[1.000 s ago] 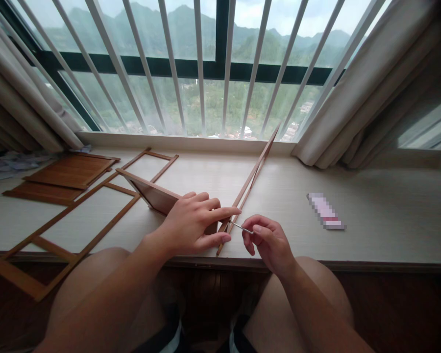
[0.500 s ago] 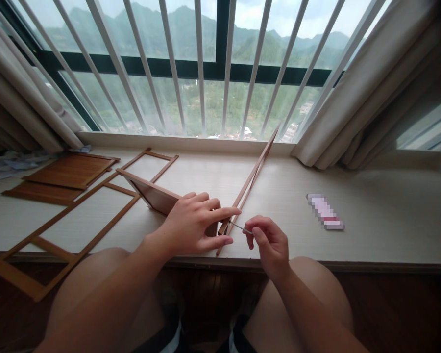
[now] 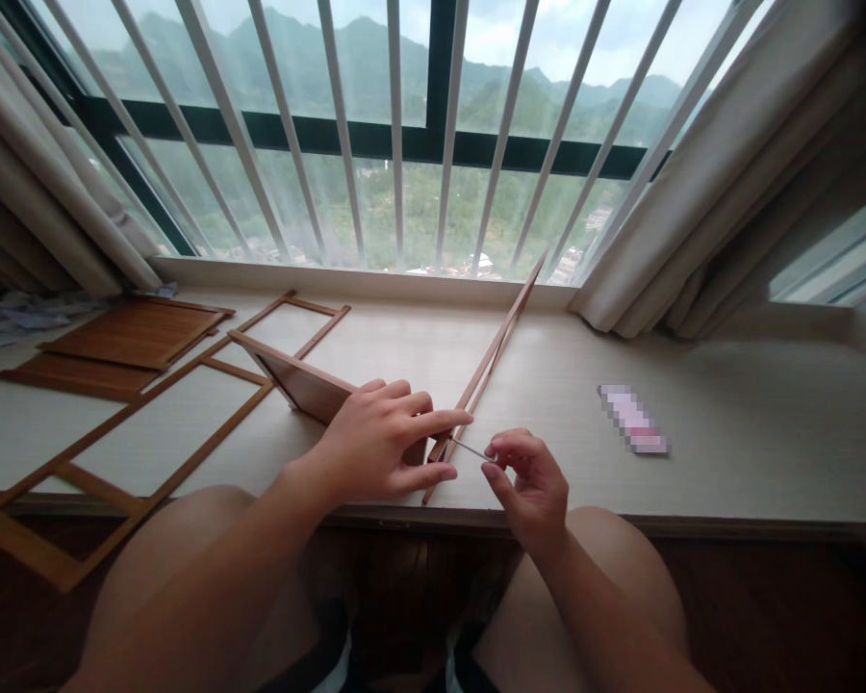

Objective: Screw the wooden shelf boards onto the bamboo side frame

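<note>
My left hand (image 3: 379, 438) lies over the end of a brown wooden board (image 3: 303, 385) and grips it. Its index finger and thumb reach the narrow wooden side frame (image 3: 480, 371), which stands on edge and slants toward the window. The board's right end meets the frame beneath that hand, and the joint is partly hidden. In my right hand (image 3: 530, 486), thumb and fingertips close on the bent end of a thin metal hex key (image 3: 474, 449). The key's other end points into the frame beside my left fingertips.
A ladder-like wooden frame (image 3: 177, 467) lies at the left, overhanging the front edge of the white sill (image 3: 751, 423). Behind it are stacked wooden panels (image 3: 140, 332). A blurred pink object (image 3: 633, 420) rests at the right. Window bars (image 3: 394, 144) and curtains (image 3: 707, 192) border the sill.
The fingers of my right hand have shifted on the hex key, with the thumb now lower and the bent end showing. My left hand and the board keep their place.
</note>
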### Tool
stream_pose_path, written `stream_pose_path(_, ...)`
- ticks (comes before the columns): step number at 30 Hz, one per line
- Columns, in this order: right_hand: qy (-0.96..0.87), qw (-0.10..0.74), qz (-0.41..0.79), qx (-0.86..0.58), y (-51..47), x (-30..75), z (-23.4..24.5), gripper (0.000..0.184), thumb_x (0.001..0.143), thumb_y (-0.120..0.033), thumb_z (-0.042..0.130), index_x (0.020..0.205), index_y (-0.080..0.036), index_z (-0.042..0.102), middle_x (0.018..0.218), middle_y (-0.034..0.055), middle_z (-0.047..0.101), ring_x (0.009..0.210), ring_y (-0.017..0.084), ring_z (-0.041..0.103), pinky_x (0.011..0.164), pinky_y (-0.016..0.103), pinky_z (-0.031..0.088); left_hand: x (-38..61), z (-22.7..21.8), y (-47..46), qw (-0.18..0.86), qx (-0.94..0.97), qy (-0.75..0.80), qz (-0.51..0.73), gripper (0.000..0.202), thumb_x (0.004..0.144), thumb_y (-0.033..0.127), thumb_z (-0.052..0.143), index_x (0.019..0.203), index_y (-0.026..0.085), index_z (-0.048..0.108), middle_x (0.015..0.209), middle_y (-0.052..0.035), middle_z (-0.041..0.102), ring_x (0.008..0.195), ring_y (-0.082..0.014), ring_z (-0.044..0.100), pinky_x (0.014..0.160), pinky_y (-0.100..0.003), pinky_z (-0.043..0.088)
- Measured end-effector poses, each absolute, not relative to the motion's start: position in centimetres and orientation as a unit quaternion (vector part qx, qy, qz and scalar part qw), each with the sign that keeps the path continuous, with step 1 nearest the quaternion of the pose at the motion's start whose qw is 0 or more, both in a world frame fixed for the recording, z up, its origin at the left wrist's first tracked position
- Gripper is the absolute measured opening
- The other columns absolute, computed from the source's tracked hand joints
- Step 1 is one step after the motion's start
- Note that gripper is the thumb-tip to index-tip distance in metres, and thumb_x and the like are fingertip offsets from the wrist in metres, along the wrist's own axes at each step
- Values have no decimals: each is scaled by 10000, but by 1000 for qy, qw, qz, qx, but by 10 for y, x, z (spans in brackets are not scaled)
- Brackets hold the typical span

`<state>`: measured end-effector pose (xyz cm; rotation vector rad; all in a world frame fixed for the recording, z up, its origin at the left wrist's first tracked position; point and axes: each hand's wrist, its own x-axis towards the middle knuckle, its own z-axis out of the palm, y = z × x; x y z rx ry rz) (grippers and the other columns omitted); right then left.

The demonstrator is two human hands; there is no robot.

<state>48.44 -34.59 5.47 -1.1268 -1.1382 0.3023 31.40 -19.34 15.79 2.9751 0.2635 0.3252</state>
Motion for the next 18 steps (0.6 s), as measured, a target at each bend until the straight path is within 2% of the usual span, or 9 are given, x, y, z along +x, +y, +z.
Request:
stream_pose_path(9,-507,661,164,-529,-348,485,57,33,909,-177,633,900,-204,650,803,21,590,710,142,527,657,298,424,315,158,-193,69,987,93,110,580,885,707,417,1378,416,510,964,-9,649,883,-212,523,788,-377,335)
stream_pose_path(18,-469,643,317,-516,-349,481,69,328,970,-312,546,681,-175,616,622,8,569,573,131,499,567,280,400,315,158,-194,70,988,86,112,598,874,708,440,1375,392,520,967,-19,650,882,-213,529,779,-375,336)
